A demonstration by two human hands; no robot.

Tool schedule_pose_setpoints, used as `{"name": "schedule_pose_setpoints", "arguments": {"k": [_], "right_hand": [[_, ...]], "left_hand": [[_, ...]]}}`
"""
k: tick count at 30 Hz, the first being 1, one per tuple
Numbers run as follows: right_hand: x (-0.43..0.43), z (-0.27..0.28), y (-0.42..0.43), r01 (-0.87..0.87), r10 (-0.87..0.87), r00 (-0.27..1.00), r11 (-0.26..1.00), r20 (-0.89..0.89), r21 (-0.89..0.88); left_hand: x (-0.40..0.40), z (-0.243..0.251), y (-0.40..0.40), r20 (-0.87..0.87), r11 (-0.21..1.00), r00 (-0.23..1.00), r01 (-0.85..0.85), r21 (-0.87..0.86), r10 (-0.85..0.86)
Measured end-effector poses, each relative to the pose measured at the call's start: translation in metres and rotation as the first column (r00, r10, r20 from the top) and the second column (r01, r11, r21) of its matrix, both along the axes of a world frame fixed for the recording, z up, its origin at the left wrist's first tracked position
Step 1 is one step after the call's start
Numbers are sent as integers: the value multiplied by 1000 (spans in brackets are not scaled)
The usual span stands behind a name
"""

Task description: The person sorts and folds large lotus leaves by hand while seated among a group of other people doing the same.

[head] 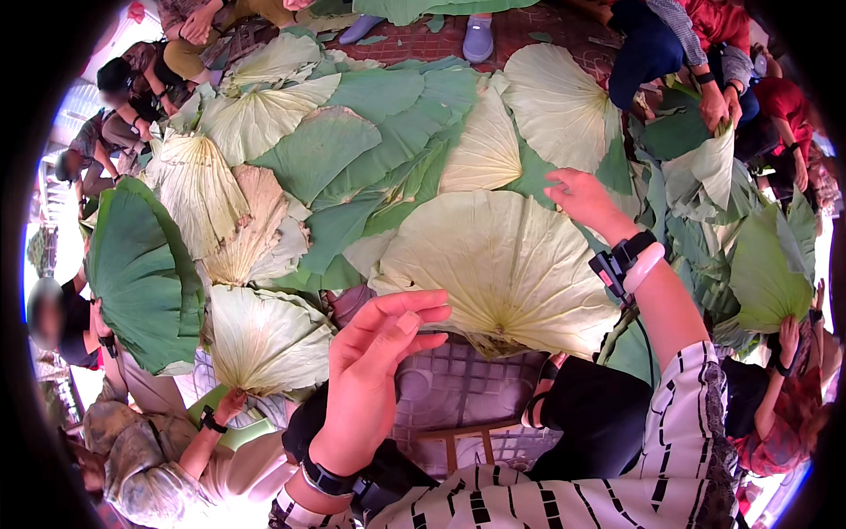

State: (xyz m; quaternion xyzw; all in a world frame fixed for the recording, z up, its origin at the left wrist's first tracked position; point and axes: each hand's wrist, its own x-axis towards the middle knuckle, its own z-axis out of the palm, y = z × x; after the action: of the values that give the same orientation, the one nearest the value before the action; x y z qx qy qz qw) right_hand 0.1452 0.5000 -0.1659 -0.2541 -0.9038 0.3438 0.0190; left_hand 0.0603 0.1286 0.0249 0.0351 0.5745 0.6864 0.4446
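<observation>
My left hand [380, 357] is raised in front of my body, fingers bent and apart, with nothing in it. Beyond its fingertips lies a large pale lotus leaf [489, 264], underside up, its veins fanning from a point near the edge closest to me. Farther out, my right hand [578, 198] hovers over or rests at the right far edge of that leaf; contact cannot be told. It holds nothing visible. Another pale leaf [562, 109] and a folded cream leaf [486, 142] lie past it. Green lotus leaves [370, 155] overlap at the centre of the pile.
Co-workers sit around the leaf pile. At lower left a co-worker's hand [231, 405] holds a pale leaf [268, 337]; a big green leaf [145, 278] stands beyond. At upper right hands [720, 106] hold leaves. Paving tiles [462, 390] and a wooden stool frame [469, 436] show below.
</observation>
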Motion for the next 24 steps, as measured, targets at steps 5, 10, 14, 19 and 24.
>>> {"name": "schedule_pose_setpoints", "arguments": {"k": [5, 10, 14, 19, 24], "right_hand": [[-42, -77, 8, 22, -15, 999, 986, 40, -167], [-62, -158, 12, 377, -390, 916, 749, 96, -544], [-77, -227, 21, 577, -631, 748, 465, 206, -671], [-87, -276, 30, 545, -770, 616, 266, 165, -795], [-107, -270, 40, 346, -851, 486, -22, 199, -938]], "left_hand": [[-9, -9, 9, -64, 1000, 998, 14, 19, -12], [-17, -32, -20, 33, 997, 998, -50, -61, 52], [-34, -23, -33, -91, 981, 991, -114, -160, 100], [-41, -28, -41, -92, 985, 985, -155, -78, 148], [-44, -30, -42, -77, 987, 988, -138, -80, 132]]}}
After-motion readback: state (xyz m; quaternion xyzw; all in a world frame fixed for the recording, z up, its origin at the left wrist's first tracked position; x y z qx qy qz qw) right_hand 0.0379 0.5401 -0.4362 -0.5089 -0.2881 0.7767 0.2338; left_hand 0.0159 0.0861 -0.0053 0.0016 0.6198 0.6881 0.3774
